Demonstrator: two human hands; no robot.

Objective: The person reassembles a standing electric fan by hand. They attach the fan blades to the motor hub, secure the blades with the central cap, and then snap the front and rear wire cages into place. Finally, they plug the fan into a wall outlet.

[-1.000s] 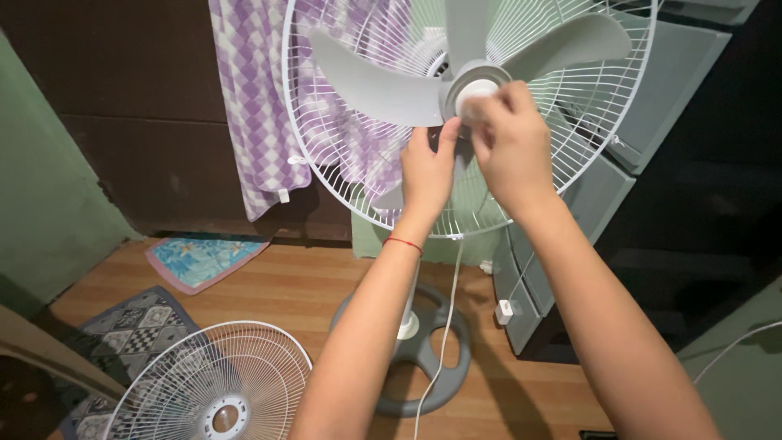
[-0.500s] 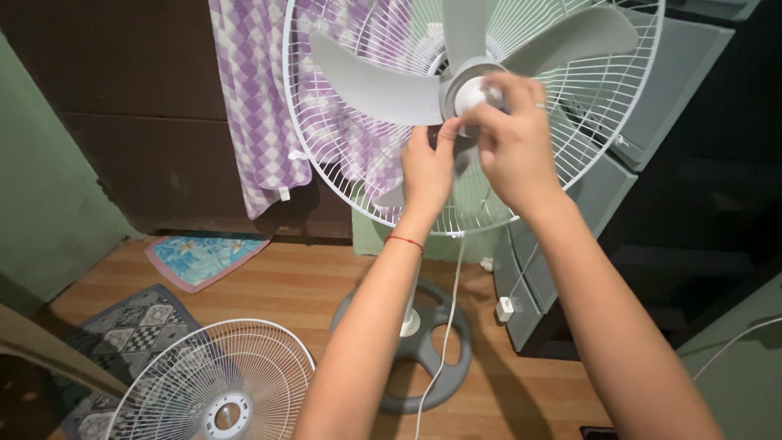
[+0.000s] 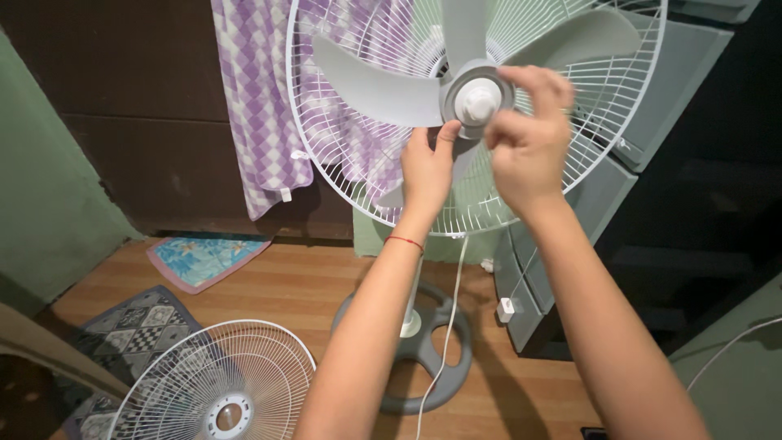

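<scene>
A stand fan faces me without its front grille, its grey blades (image 3: pixel 366 81) bare in front of the white rear grille (image 3: pixel 334 171). A white round cap (image 3: pixel 477 102) sits at the centre of the grey hub. My left hand (image 3: pixel 425 175), with a red thread at the wrist, pinches the lower edge of the hub where a blade starts. My right hand (image 3: pixel 529 138) hovers just right of the cap, fingers curled and apart, a little off it.
A loose white fan grille (image 3: pixel 216 383) lies on the wooden floor at lower left. The fan's round grey base (image 3: pixel 423 350) and white cord (image 3: pixel 444 326) are below my arms. A purple checked cloth (image 3: pixel 257 106) hangs behind, a grey cabinet (image 3: pixel 603 187) stands right, and mats (image 3: pixel 134 322) lie left.
My right hand has come off the white cap, which it covered a second ago, and shifted slightly right. My left hand has stayed on the hub.
</scene>
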